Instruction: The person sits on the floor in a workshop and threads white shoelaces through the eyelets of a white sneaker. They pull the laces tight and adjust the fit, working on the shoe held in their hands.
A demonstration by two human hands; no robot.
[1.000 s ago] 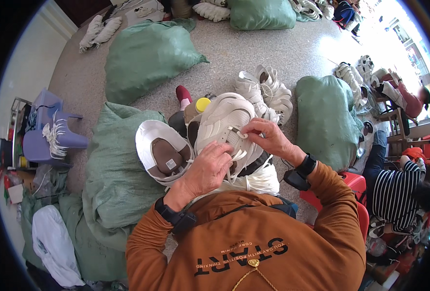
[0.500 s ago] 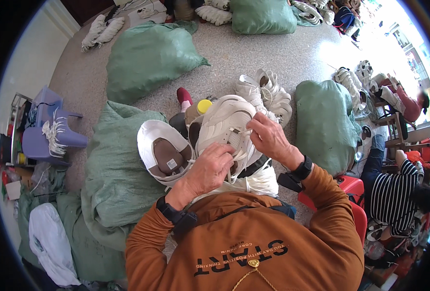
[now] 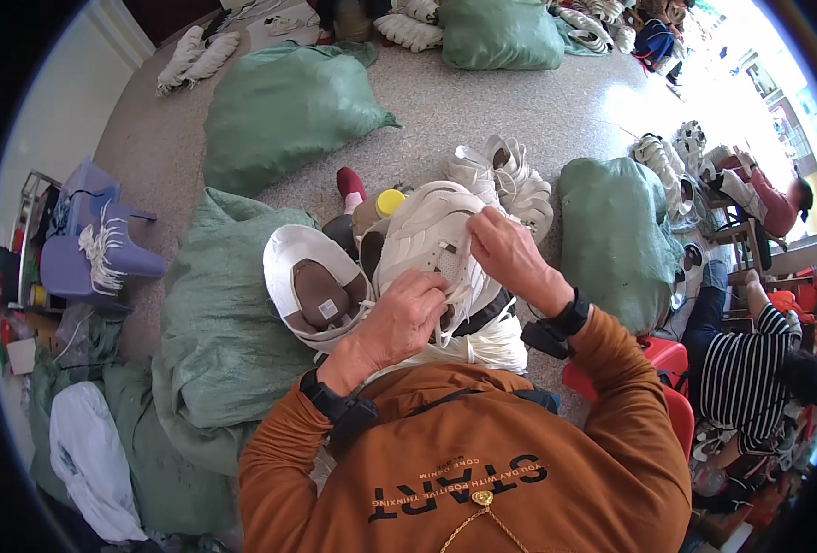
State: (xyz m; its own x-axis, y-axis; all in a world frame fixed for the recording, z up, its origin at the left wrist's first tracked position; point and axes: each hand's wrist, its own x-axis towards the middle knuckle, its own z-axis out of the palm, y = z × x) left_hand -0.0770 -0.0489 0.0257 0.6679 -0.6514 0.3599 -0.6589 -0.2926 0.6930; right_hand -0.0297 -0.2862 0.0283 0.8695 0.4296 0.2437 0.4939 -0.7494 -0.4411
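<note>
Left hand point(image 3: 407, 315): clamped on white sneaker point(image 3: 427, 241)
Right hand point(image 3: 505, 253): pinching lace point(image 3: 459, 293) at sneaker top
Risk: lace slipping from eyelet if pulled crooked

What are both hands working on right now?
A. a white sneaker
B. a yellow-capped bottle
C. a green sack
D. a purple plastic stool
A: the left hand and right hand both grip the white sneaker, fingers at its laces.
</note>
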